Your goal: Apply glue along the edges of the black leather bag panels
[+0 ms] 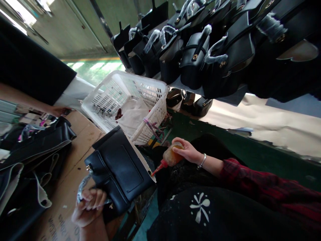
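Note:
My left hand [88, 207] is closed around the wrapped handle and lower edge of a black handbag [120, 167], which lies on a cardboard-covered table [75, 174]. My right hand [187, 150] grips a squeeze bottle of amber glue [168, 158] with a red nozzle. The nozzle points down and left, close to the bag's right corner.
A white plastic basket [147, 93] with cloth inside stands behind the bag. Several finished black handbags [195, 53] fill a shelf at the top right. Black bag pieces [30, 157] pile up at left. Another person's arm [30, 100] reaches in at the far left.

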A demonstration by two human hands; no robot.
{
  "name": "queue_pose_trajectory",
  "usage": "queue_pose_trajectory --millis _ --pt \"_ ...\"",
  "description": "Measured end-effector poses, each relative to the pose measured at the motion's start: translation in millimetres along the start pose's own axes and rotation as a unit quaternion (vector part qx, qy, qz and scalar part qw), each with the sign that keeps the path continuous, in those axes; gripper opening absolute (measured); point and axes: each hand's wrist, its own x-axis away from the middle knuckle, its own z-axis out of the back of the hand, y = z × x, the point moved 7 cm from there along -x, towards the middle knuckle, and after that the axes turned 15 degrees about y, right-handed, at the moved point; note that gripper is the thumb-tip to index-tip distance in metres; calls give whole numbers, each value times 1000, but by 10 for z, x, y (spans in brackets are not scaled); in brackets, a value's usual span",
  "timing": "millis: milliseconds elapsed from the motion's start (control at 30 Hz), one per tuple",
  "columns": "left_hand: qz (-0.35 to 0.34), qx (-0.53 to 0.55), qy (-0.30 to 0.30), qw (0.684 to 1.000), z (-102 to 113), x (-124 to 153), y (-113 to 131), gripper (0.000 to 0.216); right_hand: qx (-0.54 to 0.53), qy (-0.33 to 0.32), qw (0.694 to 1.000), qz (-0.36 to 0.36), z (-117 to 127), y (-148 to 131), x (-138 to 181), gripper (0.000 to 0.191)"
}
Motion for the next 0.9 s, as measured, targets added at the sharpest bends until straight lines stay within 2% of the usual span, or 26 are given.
queue_pose_trajectory --millis 100,233,400,567,667,767,833,900 --pt "-3 8 10 1000 3 0 4 22 7 -2 1000 18 0 -15 10 43" --pt "-1 -16 1 1000 -25 -16 4 21 0 34 999 30 58 -62 7 39" --pt "-9 -33 19 999 -22 -25 2 21 3 14 999 37 -7 -76 44 41" --pt "-24 -62 50 997 -101 0 49 24 -31 98 995 1 121 -25 5 44" --pt "-56 -114 35 991 -290 -53 238 22 -78 126 988 -43 186 -23 -25 47" --pt "-152 -175 11 973 -557 -113 630 24 -140 135 978 -81 188 -73 -32 48" --pt "-226 -226 8 948 -692 -77 899 24 -186 145 967 -95 185 -121 -24 46" --pt "-278 -316 29 907 -716 29 1052 19 -222 150 958 -104 185 -160 -14 44"
